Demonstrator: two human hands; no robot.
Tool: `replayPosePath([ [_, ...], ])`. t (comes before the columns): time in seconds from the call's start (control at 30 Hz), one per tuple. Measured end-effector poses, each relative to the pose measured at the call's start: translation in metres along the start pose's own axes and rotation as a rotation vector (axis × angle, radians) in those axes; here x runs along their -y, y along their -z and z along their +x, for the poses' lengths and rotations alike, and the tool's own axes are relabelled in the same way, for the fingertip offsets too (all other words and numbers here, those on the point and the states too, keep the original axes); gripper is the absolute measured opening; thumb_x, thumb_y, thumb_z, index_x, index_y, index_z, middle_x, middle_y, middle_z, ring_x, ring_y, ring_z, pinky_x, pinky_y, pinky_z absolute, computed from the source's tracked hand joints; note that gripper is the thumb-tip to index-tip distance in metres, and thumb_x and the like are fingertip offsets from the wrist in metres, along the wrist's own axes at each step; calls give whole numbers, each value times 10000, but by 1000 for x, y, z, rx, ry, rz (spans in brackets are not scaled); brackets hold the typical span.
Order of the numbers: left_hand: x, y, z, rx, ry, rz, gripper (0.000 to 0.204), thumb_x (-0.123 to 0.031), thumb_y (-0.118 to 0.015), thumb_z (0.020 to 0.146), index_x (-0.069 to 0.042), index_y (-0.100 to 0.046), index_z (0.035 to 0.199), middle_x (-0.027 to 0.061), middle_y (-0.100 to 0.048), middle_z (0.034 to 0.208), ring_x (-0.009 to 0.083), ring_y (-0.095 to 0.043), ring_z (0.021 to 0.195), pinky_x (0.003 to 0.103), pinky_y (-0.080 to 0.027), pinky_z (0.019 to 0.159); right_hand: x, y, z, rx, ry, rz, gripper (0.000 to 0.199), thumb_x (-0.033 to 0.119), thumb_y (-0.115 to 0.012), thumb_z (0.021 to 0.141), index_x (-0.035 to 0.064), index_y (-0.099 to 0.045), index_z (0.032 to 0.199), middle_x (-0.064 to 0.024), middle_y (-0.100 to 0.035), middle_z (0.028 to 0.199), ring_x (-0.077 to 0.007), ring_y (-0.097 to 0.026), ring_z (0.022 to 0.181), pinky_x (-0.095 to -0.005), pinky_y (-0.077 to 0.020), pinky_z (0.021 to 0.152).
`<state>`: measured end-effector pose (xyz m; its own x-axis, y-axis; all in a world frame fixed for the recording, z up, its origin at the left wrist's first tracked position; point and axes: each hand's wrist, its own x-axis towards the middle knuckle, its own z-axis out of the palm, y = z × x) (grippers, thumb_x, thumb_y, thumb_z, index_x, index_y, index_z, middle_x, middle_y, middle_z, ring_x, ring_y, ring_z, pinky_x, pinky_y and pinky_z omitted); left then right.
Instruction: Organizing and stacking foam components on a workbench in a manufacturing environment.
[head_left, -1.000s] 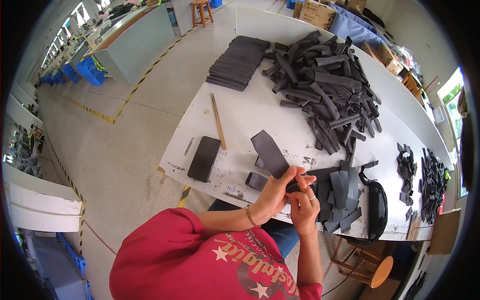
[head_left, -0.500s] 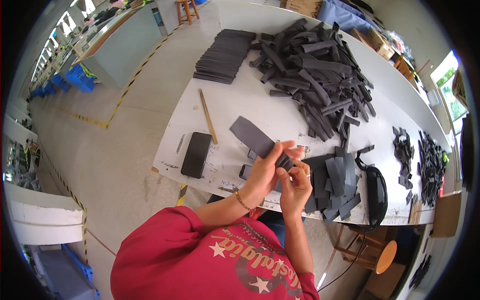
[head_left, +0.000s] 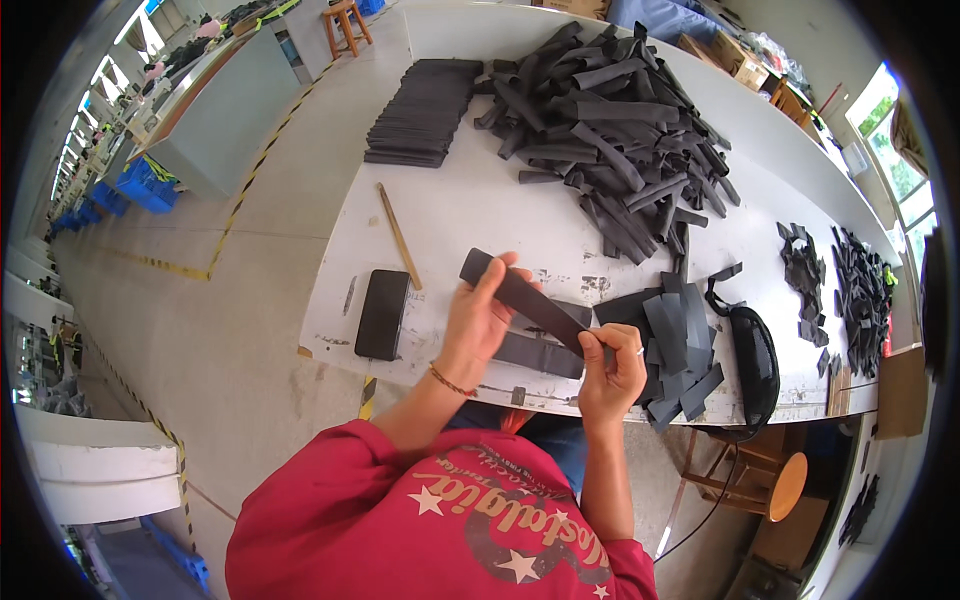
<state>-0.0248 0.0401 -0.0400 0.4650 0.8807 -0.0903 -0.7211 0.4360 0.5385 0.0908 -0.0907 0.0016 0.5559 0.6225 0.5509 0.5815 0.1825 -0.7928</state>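
Note:
My left hand point(head_left: 478, 322) and my right hand point(head_left: 612, 375) hold a dark grey fabric strip point(head_left: 535, 303) stretched slantwise between them. The left thumb and fingers pinch it near its upper left end, while the right thumb and fingers pinch the lower right end. Beneath it, another dark strip point(head_left: 540, 354) lies along the table near its front edge, partly covered by my hands. Just beyond my right hand is a loose pile of flat dark pieces point(head_left: 675, 335).
The white table point(head_left: 340, 240) carries a neat stack of dark strips point(head_left: 418, 115), a big heap of dark fabric tubes point(head_left: 625, 115), a wooden stick point(head_left: 400, 237) and a black phone point(head_left: 383, 315). A black mesh pouch point(head_left: 752, 370) sits at right, near a wooden stool point(head_left: 787, 487).
My hands have moved apart, left hand leftward and right hand rightward and lower. The strip, bunched at one end before, is now drawn out flat between them.

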Motion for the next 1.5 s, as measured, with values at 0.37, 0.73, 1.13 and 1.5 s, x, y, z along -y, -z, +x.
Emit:
replayPosePath([
  [0.37,-12,38,20,-85,-127,745,218,-172,-701,878,41,-705,922,75,-688,929,114,-623,729,212,-452,630,-79,-5,12,97,-433,38,153,108,-684,878,-23,-640,813,33,-534,638,-31,-441,629,-207,-374,577],
  [0.73,19,94,48,-76,-296,1504,139,-168,-793,688,-80,-728,773,74,-607,848,247,-543,884,370,-463,782,-132,-29,-1,185,-514,-416,248,240,-721,820,-4,-679,802,-118,-641,687,-259,-620,640,-359,-479,637],
  [1.13,84,17,143,67,-86,1179,185,-194,-712,827,-19,-656,820,82,-640,677,165,-621,595,322,-506,550,-140,77,13,57,-129,-1199,358,267,-684,839,48,-626,1115,-101,-593,1067,-294,-545,1011,-420,-438,820],
  [1.5,206,-12,195,-212,185,1057,295,-214,-705,805,49,-607,716,106,-613,579,209,-611,425,312,-486,386,-169,81,-5,452,74,-1289,131,74,-550,811,8,-610,908,-112,-571,927,-278,-543,897,-394,-446,769],
])
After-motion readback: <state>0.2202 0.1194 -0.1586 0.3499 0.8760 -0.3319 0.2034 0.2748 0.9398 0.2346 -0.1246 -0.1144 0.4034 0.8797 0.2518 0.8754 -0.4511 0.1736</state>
